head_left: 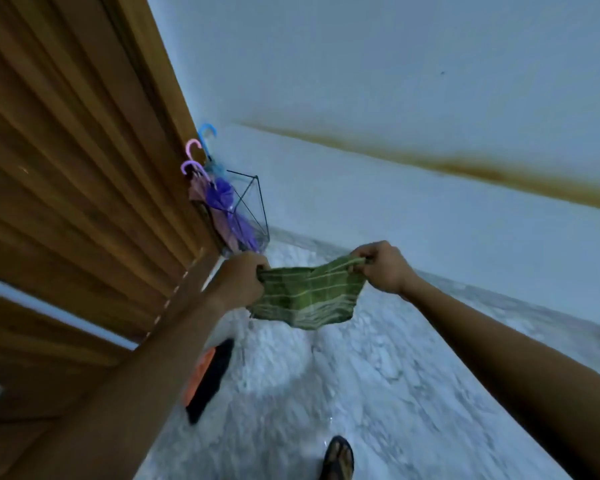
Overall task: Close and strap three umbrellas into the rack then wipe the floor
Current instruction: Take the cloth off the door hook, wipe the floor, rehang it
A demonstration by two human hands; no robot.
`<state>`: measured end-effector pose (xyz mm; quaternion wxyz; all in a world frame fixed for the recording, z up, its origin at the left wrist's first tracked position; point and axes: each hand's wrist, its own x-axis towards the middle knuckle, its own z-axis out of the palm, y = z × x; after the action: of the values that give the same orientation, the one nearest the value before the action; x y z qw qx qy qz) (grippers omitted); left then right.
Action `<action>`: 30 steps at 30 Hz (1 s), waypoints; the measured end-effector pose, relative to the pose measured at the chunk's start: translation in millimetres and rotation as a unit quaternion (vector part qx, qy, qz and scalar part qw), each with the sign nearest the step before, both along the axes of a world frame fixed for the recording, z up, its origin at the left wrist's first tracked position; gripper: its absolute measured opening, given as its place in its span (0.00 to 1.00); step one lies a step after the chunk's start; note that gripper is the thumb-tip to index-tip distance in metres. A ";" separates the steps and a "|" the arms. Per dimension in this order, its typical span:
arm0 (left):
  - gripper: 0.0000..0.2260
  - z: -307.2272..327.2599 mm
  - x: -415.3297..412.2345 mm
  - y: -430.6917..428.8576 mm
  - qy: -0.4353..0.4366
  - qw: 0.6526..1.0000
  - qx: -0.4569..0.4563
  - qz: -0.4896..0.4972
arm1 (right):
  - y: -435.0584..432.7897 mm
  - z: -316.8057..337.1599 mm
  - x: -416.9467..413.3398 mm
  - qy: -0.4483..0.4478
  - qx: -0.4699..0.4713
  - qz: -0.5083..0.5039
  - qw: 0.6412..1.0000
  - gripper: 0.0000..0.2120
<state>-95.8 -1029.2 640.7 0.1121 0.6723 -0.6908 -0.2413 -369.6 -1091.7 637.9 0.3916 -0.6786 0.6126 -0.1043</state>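
A green striped cloth hangs stretched between my hands above the floor. My left hand grips its left corner and my right hand pinches its right corner. Beyond my left hand a black wire rack stands in the corner by the wooden door. Three closed umbrellas lean in it: a purple one, a pink one and a blue one, their hooked handles pointing up.
The ribbed wooden door fills the left side. A white wall with a brown streak runs along the right. A black and orange object lies on the speckled floor by the door. A sandalled foot shows at the bottom.
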 end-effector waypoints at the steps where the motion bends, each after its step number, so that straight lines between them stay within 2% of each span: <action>1: 0.05 -4.8 -1.2 -19.8 0.001 1.000 -0.019 0.009 | -17.7 -0.5 -0.5 0.010 -0.013 -0.007 1.000 0.07; 3: 0.09 -14.9 0.9 -60.1 0.013 0.999 -0.049 0.018 | -52.4 -2.8 1.7 0.020 -0.041 -0.029 0.999 0.09; 7: 0.10 -47.0 7.6 -129.7 0.020 0.995 -0.090 0.040 | -102.9 -26.0 8.2 0.024 -0.073 -0.055 0.996 0.11; 11: 0.10 -137.1 14.1 -174.0 0.033 0.992 -0.108 0.050 | -132.3 -107.6 11.1 0.025 -0.078 -0.062 0.995 0.09; 14: 0.11 -246.4 15.9 -175.5 0.005 0.993 -0.106 0.053 | -136.1 -214.8 14.7 0.031 -0.057 -0.055 0.996 0.05; 18: 0.10 -435.6 17.0 -150.1 -0.005 0.997 -0.066 0.035 | -119.5 -421.0 11.5 0.067 0.040 -0.016 0.997 0.11; 20: 0.10 -539.6 15.6 -124.3 -0.021 0.999 -0.021 0.011 | -102.8 -524.5 10.7 0.089 0.122 0.018 0.988 0.10; 22: 0.13 -631.9 14.4 -100.4 -0.033 0.998 0.036 0.027 | -91.2 -612.9 14.8 0.106 0.164 0.058 0.979 0.09; 24: 0.19 -710.4 12.4 -91.3 -0.031 0.996 0.066 0.054 | -90.8 -683.2 28.1 0.104 0.145 0.066 0.982 0.10; 27: 0.21 -797.0 10.8 -116.6 -0.024 0.998 0.024 0.048 | -115.2 -774.3 55.5 0.083 0.012 0.053 0.995 0.17; 30: 0.22 -858.4 6.5 -161.0 -0.054 0.999 0.001 0.000 | -144.3 -843.3 86.3 0.151 -0.018 0.086 0.985 0.28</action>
<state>-89.3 -1190.2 -217.7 0.0744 0.6843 -0.6957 -0.2055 -283.3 -1235.9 -205.4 0.2899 -0.7436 0.6021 0.0226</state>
